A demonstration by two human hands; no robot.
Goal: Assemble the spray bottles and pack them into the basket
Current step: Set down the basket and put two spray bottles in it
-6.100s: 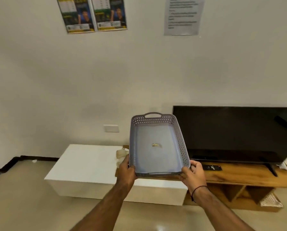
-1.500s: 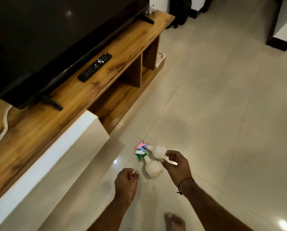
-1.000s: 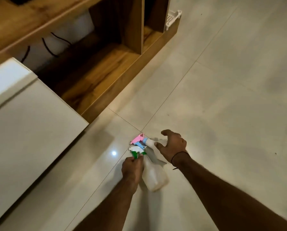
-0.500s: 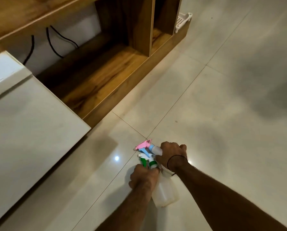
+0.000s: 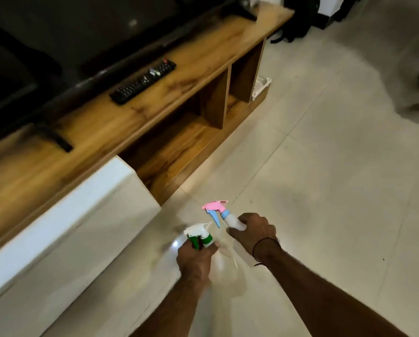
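Observation:
My left hand (image 5: 196, 260) grips a clear spray bottle with a white and green trigger head (image 5: 198, 233) by its neck; the bottle's blurred body hangs below the hand. My right hand (image 5: 253, 233) grips a second clear spray bottle with a pink and blue trigger head (image 5: 215, 210) around its upper body. Both bottles are held above the tiled floor, heads pointing up and to the left, a short gap between them. The grey basket is out of sight.
A wooden TV stand (image 5: 121, 120) runs along the left with a black television (image 5: 65, 37) and a remote (image 5: 143, 81) on it. A white low cabinet (image 5: 65, 229) stands beside it. A small white basket (image 5: 260, 87) sits at the stand's end. Tiled floor (image 5: 337, 178) spreads right.
Both hands closed on the bottles lying on the floor and have lifted them. My head has come up, so the television and remote show again.

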